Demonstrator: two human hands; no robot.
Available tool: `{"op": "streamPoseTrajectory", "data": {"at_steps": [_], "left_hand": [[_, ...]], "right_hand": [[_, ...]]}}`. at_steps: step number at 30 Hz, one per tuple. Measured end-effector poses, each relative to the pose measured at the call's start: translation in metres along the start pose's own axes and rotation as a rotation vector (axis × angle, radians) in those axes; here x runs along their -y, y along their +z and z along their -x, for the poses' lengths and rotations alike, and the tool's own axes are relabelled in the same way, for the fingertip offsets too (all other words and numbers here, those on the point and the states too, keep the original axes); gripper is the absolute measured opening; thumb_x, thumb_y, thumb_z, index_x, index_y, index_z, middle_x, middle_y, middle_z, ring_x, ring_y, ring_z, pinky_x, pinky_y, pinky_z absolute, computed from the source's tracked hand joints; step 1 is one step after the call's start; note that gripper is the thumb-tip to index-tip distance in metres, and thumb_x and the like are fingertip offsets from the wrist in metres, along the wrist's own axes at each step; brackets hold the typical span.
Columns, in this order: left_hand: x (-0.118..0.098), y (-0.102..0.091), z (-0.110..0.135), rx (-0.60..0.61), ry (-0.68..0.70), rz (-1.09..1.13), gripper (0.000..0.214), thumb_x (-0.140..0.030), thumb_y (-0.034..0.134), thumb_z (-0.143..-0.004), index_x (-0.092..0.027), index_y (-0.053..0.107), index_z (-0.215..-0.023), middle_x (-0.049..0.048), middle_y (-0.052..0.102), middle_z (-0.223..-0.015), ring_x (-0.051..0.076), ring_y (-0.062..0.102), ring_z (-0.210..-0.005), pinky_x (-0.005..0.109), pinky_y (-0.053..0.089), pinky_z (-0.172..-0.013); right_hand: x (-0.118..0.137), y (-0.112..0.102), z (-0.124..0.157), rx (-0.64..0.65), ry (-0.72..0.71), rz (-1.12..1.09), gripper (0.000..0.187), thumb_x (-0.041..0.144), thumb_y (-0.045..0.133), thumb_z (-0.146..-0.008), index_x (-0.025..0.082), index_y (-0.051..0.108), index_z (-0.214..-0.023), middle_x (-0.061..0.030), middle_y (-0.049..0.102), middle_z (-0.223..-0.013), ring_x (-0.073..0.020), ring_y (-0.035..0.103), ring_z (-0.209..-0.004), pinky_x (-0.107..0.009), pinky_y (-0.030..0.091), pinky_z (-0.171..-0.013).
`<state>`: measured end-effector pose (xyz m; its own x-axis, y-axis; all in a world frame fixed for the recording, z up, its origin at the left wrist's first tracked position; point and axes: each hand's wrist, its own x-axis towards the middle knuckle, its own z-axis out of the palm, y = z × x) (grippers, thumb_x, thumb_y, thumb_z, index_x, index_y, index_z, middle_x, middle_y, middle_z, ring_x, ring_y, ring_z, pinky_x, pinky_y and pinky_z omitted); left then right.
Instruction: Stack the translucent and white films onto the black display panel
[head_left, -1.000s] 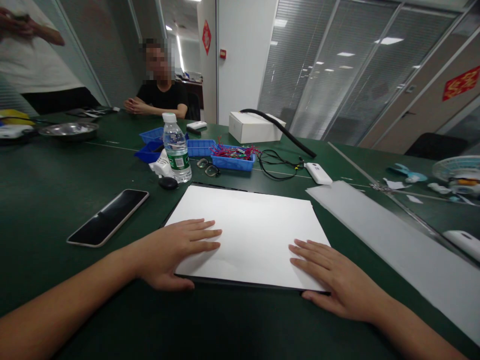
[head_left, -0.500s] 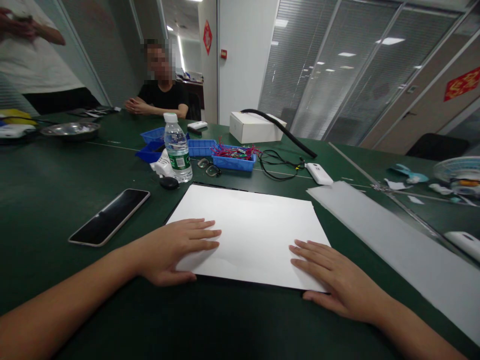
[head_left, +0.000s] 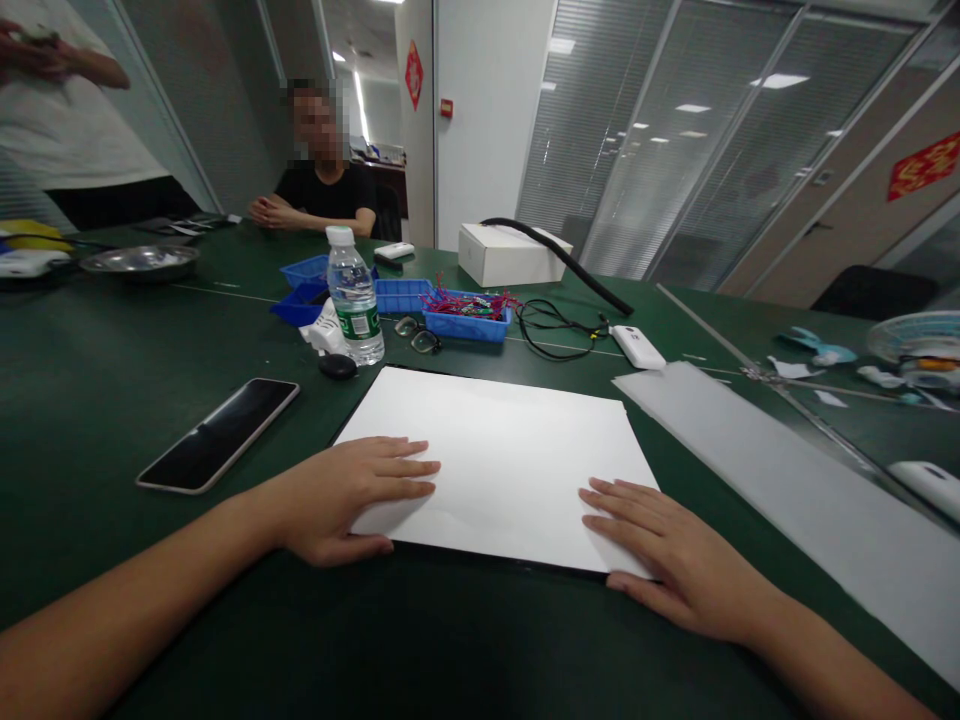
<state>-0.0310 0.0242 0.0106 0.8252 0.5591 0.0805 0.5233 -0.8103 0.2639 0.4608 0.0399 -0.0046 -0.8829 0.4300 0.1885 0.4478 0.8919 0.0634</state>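
Observation:
A white sheet of paper (head_left: 495, 450) lies in front of me on the dark green table (head_left: 480, 650), with a thin black edge showing beneath its borders. My left hand (head_left: 360, 495) rests on the sheet's left near corner, fingers stretched out and thumb along the near edge. On the right near corner lies my right hand (head_left: 667, 550), its fingers also extended over the paper. Neither hand holds anything. To the left of the paper is a smartphone (head_left: 219, 436) with a dark screen.
Beyond the paper stand a water bottle (head_left: 355, 300), a black mouse-like object (head_left: 337, 367), glasses (head_left: 424, 341) and a blue tray (head_left: 466, 326) of red wires. A white box (head_left: 510, 255) sits farther back. A long pale board (head_left: 795, 490) lies right. A person (head_left: 322, 195) sits opposite.
The paper's near edge sits very slightly higher in view. Both hands stay flat on the sheet in almost the same place.

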Motion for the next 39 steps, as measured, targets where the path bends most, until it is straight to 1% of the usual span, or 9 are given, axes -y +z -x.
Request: {"op": "streamPoseTrajectory", "data": {"at_steps": [5, 15, 19, 27, 31, 33, 35, 37, 39], "left_hand": [[0.001, 0.001, 0.001, -0.019, 0.004, 0.001, 0.072, -0.037, 0.077, -0.089, -0.025, 0.060, -0.159, 0.0115, 0.058, -0.166, 0.043, 0.049, -0.157, 0.060, 0.044, -0.129], [0.005, -0.001, 0.004, -0.027, -0.019, -0.035, 0.071, -0.042, 0.082, -0.088, -0.026, 0.064, -0.155, 0.0108, 0.061, -0.163, 0.042, 0.055, -0.153, 0.059, 0.048, -0.126], [0.008, -0.001, 0.006, -0.030, -0.029, -0.045, 0.072, -0.045, 0.083, -0.088, -0.026, 0.065, -0.155, 0.0113, 0.062, -0.162, 0.042, 0.056, -0.152, 0.059, 0.049, -0.125], [0.013, 0.001, 0.009, -0.082, -0.045, -0.047, 0.072, -0.051, 0.084, -0.088, -0.028, 0.066, -0.153, 0.0115, 0.063, -0.162, 0.041, 0.061, -0.148, 0.056, 0.051, -0.123], [0.016, 0.004, 0.011, -0.100, -0.049, -0.050, 0.074, -0.057, 0.085, -0.087, -0.029, 0.066, -0.153, 0.0122, 0.062, -0.162, 0.041, 0.061, -0.147, 0.056, 0.053, -0.121], [0.022, 0.006, 0.013, -0.114, -0.033, -0.040, 0.077, -0.063, 0.082, -0.087, -0.028, 0.066, -0.153, 0.0131, 0.063, -0.162, 0.041, 0.062, -0.146, 0.056, 0.053, -0.121], [0.030, 0.009, 0.017, -0.150, -0.011, -0.027, 0.076, -0.068, 0.076, -0.090, -0.027, 0.065, -0.153, 0.0136, 0.064, -0.160, 0.041, 0.063, -0.146, 0.057, 0.052, -0.122], [0.039, 0.012, 0.021, -0.211, -0.019, -0.036, 0.067, -0.066, 0.067, -0.097, -0.028, 0.066, -0.152, 0.0120, 0.065, -0.159, 0.039, 0.061, -0.147, 0.058, 0.047, -0.126], [0.046, 0.014, 0.024, -0.265, -0.098, -0.074, 0.056, -0.060, 0.061, -0.102, -0.030, 0.069, -0.149, 0.0093, 0.067, -0.158, 0.037, 0.060, -0.149, 0.058, 0.043, -0.129]], "right_hand": [[-0.001, 0.001, 0.000, -0.003, 0.001, -0.019, 0.060, 0.049, 0.067, -0.103, 0.028, 0.058, -0.159, -0.0090, 0.056, -0.166, -0.0297, 0.055, -0.153, -0.055, 0.054, -0.122], [-0.001, 0.003, 0.001, -0.010, 0.010, -0.058, 0.062, 0.048, 0.068, -0.102, 0.029, 0.057, -0.161, -0.0086, 0.055, -0.167, -0.0300, 0.054, -0.154, -0.054, 0.051, -0.124], [-0.001, 0.003, 0.003, -0.012, 0.002, -0.052, 0.064, 0.048, 0.069, -0.102, 0.029, 0.056, -0.161, -0.0088, 0.054, -0.167, -0.0303, 0.053, -0.154, -0.054, 0.051, -0.124], [-0.001, 0.002, 0.001, -0.005, -0.017, -0.007, 0.063, 0.049, 0.067, -0.103, 0.028, 0.055, -0.161, -0.0084, 0.055, -0.167, -0.0305, 0.054, -0.154, -0.055, 0.054, -0.121], [-0.001, 0.003, 0.002, 0.000, -0.005, -0.033, 0.064, 0.049, 0.068, -0.102, 0.029, 0.055, -0.162, -0.0086, 0.054, -0.168, -0.0306, 0.053, -0.155, -0.054, 0.052, -0.123], [-0.001, 0.003, 0.002, 0.002, 0.006, -0.049, 0.065, 0.049, 0.069, -0.102, 0.030, 0.055, -0.162, -0.0086, 0.054, -0.168, -0.0306, 0.052, -0.155, -0.054, 0.051, -0.124], [-0.002, 0.004, 0.002, 0.006, 0.011, -0.060, 0.066, 0.049, 0.069, -0.102, 0.030, 0.054, -0.163, -0.0088, 0.054, -0.168, -0.0306, 0.052, -0.155, -0.055, 0.051, -0.125], [-0.002, 0.004, 0.002, 0.008, 0.011, -0.069, 0.067, 0.050, 0.069, -0.102, 0.030, 0.053, -0.164, -0.0091, 0.054, -0.168, -0.0308, 0.052, -0.155, -0.055, 0.050, -0.125], [-0.002, 0.003, 0.001, 0.005, 0.005, -0.073, 0.068, 0.050, 0.069, -0.102, 0.030, 0.053, -0.164, -0.0095, 0.054, -0.168, -0.0311, 0.052, -0.155, -0.055, 0.050, -0.125]]}}
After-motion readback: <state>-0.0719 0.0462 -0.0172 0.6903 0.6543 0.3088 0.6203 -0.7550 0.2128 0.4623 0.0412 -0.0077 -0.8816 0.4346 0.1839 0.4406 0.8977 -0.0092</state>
